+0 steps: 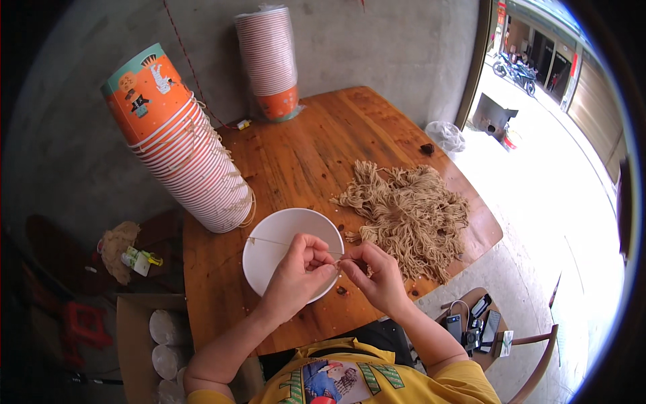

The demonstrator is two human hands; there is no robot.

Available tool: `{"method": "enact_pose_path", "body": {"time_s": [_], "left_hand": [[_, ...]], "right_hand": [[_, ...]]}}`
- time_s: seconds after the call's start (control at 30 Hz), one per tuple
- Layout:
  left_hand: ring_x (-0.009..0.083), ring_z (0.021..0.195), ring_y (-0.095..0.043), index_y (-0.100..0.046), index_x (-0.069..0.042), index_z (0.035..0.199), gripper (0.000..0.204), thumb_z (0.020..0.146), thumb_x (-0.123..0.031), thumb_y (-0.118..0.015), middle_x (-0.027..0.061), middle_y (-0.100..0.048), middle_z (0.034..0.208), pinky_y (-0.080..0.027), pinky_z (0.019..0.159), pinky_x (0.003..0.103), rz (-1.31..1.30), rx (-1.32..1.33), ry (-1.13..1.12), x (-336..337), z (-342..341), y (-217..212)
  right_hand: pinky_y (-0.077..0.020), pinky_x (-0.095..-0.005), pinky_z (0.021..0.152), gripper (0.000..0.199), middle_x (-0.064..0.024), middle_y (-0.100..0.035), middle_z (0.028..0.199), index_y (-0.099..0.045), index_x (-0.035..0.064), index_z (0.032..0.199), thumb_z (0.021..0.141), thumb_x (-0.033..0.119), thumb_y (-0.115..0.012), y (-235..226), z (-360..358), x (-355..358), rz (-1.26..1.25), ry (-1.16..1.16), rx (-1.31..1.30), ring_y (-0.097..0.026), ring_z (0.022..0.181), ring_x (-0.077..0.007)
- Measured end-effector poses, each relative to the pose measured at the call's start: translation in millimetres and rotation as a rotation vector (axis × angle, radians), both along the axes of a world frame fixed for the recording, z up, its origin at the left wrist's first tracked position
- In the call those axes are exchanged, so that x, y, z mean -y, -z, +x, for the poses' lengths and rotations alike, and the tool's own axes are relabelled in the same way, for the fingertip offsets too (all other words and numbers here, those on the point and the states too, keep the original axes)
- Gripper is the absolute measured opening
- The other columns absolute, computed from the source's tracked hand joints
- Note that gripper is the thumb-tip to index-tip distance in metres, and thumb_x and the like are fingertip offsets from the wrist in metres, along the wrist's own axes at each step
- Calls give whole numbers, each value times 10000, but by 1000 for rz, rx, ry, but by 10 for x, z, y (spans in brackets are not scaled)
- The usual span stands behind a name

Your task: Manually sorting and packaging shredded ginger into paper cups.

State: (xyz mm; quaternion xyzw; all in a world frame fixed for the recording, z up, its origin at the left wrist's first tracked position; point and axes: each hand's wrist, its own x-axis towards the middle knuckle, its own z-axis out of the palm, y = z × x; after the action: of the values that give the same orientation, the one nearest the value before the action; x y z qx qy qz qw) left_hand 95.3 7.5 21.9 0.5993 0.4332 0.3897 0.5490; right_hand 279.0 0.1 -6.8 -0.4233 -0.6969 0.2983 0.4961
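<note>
Over a white round paper tub (254,266), both my hands are pinched close together on a thin string (270,241). Its loose end sticks out to the left past my left hand (301,273), whose thumb and fingers are closed on it. The fingertips of my right hand (375,275) grip the same string just to the right of the tub's middle. The exact spot between the fingertips is too small to make out. A tangled pile of tan strings (410,215) lies right of the tub. Left of it leans a tall stack of orange and white paper tubs (195,161) with strings draped along it.
The wooden table (303,155) stands against a grey wall. A second, plastic-wrapped tub stack (268,67) is at its far edge. A cardboard box (134,337) with white rolls sits at lower left. A chair (494,337) holding phones and small devices is at lower right.
</note>
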Motion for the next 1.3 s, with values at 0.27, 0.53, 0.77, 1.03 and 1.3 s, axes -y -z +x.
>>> {"method": "enact_pose_path", "body": {"time_s": [0.27, 0.53, 0.77, 1.03, 1.3], "left_hand": [[103, 914, -586, -414, -30, 1158, 328, 906, -8, -624, 64, -611, 966, -479, 854, 251, -48, 13, -20, -3, 1, -2], [107, 914, -592, -412, -27, 1154, 325, 918, -36, -635, 68, -618, 946, -484, 841, 246, -49, -43, -21, -5, 23, -27], [111, 915, -577, -410, -24, 1160, 333, 903, -20, -622, 61, -589, 968, -483, 816, 263, 75, -76, 15, 43, 86, 3], [117, 824, -584, -492, -1, 1102, 223, 910, -37, -599, 55, -595, 896, -502, 751, 277, 103, -218, 2, 57, 98, -33], [133, 730, -576, -564, 14, 1000, 139, 878, -23, -620, 73, -593, 839, -500, 692, 284, 232, -310, -17, 55, 109, -57]], "right_hand": [[-452, -303, 576, 175, -35, -563, 772, -644, 81, 966, 815, 75, -733, 12, 40, -34, 176, 58, 96, -537, 644, -176], [-412, -338, 610, 248, -9, -526, 742, -664, 141, 919, 710, 46, -760, -73, 108, -72, 502, 62, 354, -515, 661, -214], [-418, -329, 620, 223, -21, -480, 728, -641, 127, 945, 744, 82, -727, -4, 82, -74, 391, 29, 298, -508, 665, -211], [-457, -281, 598, 95, -54, -546, 776, -615, 43, 914, 837, 39, -670, 102, 63, -100, 5, -57, -64, -552, 669, -168], [-474, -255, 627, 81, -46, -587, 849, -603, 17, 927, 866, 33, -655, 157, 74, -125, -35, -59, -114, -571, 715, -115]]}}
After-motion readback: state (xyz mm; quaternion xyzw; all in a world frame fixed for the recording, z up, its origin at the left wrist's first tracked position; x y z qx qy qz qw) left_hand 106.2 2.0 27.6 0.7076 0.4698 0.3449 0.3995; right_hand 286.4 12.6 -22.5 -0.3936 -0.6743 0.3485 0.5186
